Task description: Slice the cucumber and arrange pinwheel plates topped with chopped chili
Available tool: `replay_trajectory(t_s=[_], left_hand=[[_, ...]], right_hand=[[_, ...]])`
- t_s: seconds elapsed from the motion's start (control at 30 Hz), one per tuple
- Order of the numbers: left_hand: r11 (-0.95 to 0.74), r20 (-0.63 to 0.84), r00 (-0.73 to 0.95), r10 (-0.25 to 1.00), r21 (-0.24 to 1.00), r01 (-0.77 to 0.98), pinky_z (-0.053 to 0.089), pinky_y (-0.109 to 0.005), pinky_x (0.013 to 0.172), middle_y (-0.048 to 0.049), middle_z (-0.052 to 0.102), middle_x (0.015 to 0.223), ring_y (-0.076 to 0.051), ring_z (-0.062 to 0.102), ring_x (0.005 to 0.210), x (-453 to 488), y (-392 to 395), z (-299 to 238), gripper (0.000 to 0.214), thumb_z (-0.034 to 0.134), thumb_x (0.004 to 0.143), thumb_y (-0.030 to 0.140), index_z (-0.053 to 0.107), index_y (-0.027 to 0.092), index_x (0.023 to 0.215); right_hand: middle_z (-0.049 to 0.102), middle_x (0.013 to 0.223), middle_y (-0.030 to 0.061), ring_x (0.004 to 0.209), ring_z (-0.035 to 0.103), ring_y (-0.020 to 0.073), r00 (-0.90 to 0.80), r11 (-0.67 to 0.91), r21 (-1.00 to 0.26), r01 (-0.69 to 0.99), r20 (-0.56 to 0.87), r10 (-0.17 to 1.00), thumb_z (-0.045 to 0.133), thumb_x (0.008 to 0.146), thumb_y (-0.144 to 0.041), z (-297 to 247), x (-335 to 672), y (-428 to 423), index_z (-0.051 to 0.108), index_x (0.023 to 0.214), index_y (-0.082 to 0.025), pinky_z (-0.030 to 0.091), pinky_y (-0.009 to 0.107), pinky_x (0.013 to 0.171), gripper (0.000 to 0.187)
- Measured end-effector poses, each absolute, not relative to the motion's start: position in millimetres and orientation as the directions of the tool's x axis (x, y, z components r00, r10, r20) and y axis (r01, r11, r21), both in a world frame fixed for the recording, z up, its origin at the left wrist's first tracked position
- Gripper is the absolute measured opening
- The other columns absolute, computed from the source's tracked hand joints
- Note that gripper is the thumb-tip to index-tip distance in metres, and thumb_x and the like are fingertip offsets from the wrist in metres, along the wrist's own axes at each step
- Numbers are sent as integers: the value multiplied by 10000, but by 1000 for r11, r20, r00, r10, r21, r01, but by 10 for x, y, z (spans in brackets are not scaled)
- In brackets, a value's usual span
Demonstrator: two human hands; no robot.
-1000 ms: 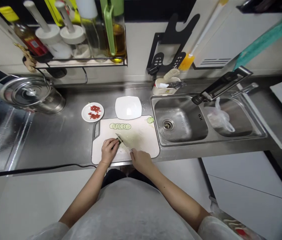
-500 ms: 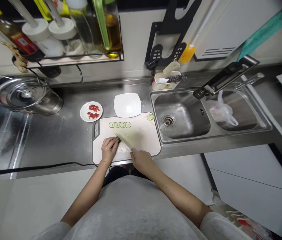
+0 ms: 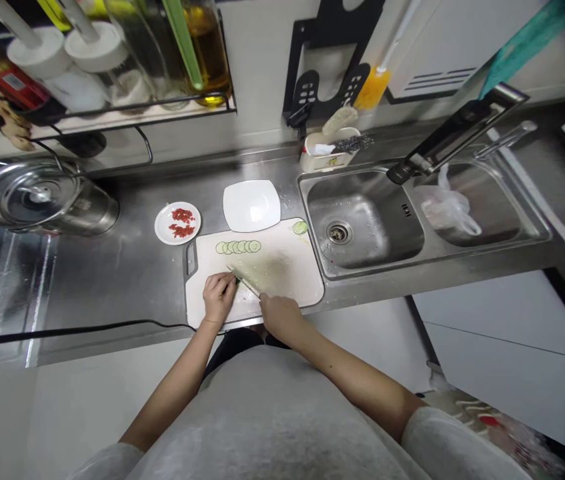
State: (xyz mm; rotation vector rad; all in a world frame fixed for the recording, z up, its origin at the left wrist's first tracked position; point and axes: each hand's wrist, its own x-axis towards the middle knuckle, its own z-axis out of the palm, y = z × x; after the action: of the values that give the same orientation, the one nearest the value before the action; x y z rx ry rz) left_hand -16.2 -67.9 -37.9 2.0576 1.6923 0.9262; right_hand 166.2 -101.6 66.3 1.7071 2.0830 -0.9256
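Observation:
On the white cutting board (image 3: 302,273), my left hand (image 3: 219,298) has its fingers bent and pressed together on a dark green piece of cucumber, mostly hidden by the fingers and the blade. My right hand (image 3: 281,317) is closed round the handle of a kitchen knife (image 3: 247,283). Its blade slants up and left, with its tip close to the left fingertips. Just above lies an overlapping row of thin cucumber slices (image 3: 238,247). A cucumber end piece (image 3: 299,227) rests in the board's upper right corner.
Behind the board sits a white square plate (image 3: 251,205). Left of it, a small round plate (image 3: 162,225) bears chopped red bits. A double steel sink (image 3: 367,233) adjoins the board on the right. A lidded steel pot (image 3: 92,207) stands left; a black cord (image 3: 112,325) runs along the front edge.
The knife blade has turned to a more edge-on view, near the same spot by the left fingers. The whole view has shifted slightly. Both hands keep their hold.

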Motion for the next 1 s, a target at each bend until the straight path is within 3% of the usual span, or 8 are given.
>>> replay_trajectory(t_s=[0.8,1.0], left_hand=[[-293,317,113,942,606,739,458,-353,835,-50,678,860,-176,600,869,-160,-695,-384,143,529,887,280,652,220,845],[-351,391,117,913,602,718,460,-336,797,-44,681,826,-169,603,837,-159,-683,-398,109,558,871,248,653,206,839]], right_hand=[[696,907,149,911,672,257,-231,37,-314,949,-610,758,443,893,-193,737,1630,-1016,551,1102,-140,473,323,737,242],[698,922,143,932,671,255,-242,45,-312,949,-633,736,497,863,-208,748,1626,-981,548,1119,-133,478,313,745,271]])
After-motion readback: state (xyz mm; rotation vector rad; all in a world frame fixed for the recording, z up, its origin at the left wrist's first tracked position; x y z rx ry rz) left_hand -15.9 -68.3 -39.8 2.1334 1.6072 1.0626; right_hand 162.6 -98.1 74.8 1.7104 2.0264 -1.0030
